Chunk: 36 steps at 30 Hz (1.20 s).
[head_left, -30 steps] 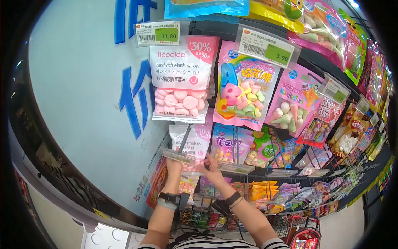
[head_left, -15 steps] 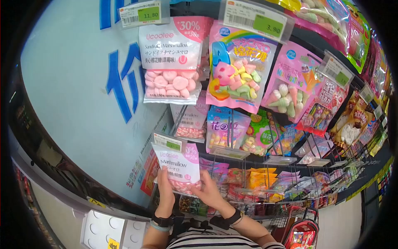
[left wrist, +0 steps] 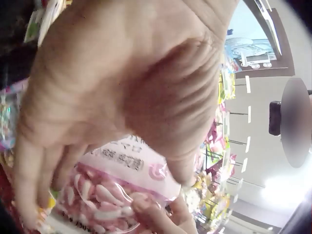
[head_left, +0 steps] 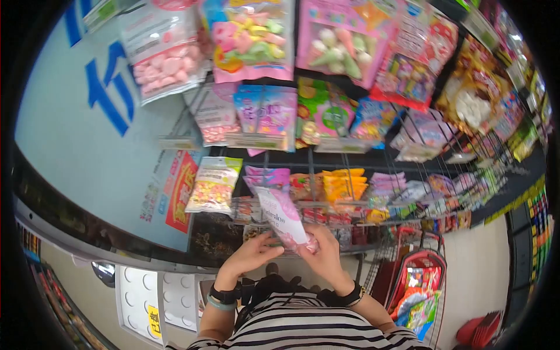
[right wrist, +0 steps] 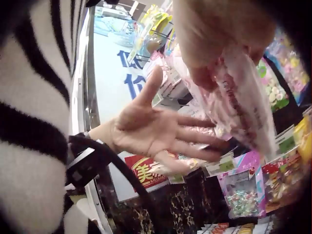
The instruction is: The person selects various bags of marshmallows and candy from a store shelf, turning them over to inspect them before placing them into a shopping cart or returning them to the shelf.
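Note:
A pink and white bag of marshmallows [head_left: 282,217] is tilted in front of the person's body. The right hand [head_left: 324,254] grips its lower edge, with the thumb [left wrist: 148,209] on the clear, marshmallow-filled part in the left wrist view. Beside the bag, the left hand [head_left: 252,256] is open, its fingers spread and its palm turned toward the bag. In the right wrist view, this left hand [right wrist: 151,132] shows straight fingers near the bag [right wrist: 236,92], which hangs from the right hand [right wrist: 222,34].
Candy bags hang on rack hooks ahead, among them a yellow-topped marshmallow bag [head_left: 214,185] and orange packets [head_left: 344,185]. A large pale sign panel [head_left: 76,157] stands left. At lower right is a cart with a red basket [head_left: 429,259] holding colourful packets.
The marshmallow bag has come off the rack toward the body, tilting as it came. The left hand has let go of it; the right hand still holds it. The head view has shifted down and right.

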Each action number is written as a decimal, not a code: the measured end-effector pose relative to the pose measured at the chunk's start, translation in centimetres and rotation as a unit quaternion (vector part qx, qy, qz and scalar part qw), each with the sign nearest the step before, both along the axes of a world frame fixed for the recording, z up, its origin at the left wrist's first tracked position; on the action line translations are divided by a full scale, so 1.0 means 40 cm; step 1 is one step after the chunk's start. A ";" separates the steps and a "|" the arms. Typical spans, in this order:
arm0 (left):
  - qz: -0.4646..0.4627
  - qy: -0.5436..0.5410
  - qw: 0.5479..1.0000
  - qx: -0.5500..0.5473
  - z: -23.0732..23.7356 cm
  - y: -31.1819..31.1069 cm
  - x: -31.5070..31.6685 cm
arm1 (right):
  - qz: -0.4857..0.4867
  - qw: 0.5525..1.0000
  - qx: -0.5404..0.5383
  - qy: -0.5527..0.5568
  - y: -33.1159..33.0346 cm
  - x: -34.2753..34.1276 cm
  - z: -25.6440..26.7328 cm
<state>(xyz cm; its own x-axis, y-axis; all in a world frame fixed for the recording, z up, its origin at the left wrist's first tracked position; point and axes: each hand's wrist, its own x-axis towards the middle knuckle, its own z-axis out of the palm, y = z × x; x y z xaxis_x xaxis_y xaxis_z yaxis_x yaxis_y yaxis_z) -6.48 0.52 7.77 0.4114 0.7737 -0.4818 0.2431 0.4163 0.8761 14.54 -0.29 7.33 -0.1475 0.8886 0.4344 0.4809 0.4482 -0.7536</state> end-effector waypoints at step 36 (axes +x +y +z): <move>-0.224 -0.340 0.910 0.075 0.059 -0.056 0.453 | -0.134 0.847 -0.017 0.514 -0.335 0.385 0.105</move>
